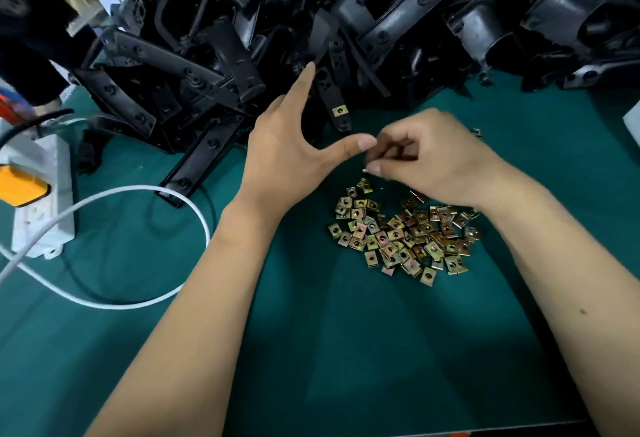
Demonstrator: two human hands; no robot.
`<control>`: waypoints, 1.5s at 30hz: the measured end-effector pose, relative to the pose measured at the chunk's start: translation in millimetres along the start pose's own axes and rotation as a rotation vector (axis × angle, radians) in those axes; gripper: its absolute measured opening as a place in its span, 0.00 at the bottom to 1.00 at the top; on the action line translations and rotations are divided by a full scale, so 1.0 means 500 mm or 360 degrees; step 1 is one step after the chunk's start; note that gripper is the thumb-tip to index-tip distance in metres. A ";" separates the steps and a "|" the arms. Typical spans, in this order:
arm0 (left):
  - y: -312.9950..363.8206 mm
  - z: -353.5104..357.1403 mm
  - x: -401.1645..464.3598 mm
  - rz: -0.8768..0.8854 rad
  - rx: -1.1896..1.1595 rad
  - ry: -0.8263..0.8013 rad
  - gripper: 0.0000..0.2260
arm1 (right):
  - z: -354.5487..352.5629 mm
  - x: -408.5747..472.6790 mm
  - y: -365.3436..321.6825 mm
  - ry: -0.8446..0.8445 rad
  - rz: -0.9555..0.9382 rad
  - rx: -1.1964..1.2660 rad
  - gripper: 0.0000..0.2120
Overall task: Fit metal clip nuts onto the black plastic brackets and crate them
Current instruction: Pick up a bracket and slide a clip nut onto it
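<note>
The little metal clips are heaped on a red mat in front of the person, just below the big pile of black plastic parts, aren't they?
Not quite: the mat is dark green, not red, as the head view shows. The rest holds: the metal clips lie heaped on it in front of the person, just below the pile of black plastic parts.

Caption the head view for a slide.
Left hand reaches toward piled black brackets; right hand picks from loose clip nuts.
</note>
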State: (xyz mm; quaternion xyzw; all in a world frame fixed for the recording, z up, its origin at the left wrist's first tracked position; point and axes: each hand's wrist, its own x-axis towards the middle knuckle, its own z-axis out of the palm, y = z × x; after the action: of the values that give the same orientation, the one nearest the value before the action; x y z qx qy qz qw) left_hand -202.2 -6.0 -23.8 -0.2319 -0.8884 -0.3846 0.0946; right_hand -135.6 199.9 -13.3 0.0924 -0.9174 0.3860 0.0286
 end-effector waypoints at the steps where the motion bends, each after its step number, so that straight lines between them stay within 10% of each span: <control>1: -0.003 -0.002 0.001 -0.0015 -0.0031 -0.0015 0.54 | 0.002 0.000 -0.003 -0.0048 -0.0034 -0.0103 0.03; 14: -0.020 -0.002 0.002 0.0003 -0.0111 -0.0191 0.52 | 0.018 0.002 -0.008 -0.0009 -0.0182 -0.0399 0.09; 25: -0.003 -0.006 -0.003 0.0250 -0.0179 -0.0374 0.53 | 0.001 0.006 -0.006 0.0452 0.0428 0.1230 0.05; 45: 0.005 0.001 -0.008 0.0380 0.0031 -0.0501 0.55 | 0.008 0.010 -0.003 0.0568 0.0336 0.1179 0.11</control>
State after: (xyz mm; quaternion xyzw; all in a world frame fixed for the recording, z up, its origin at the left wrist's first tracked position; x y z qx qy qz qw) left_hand -197.5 -5.3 -23.9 -0.3920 -0.8621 -0.3211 0.0016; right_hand -140.3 195.3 -14.4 -0.0662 -0.7019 0.7002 0.1122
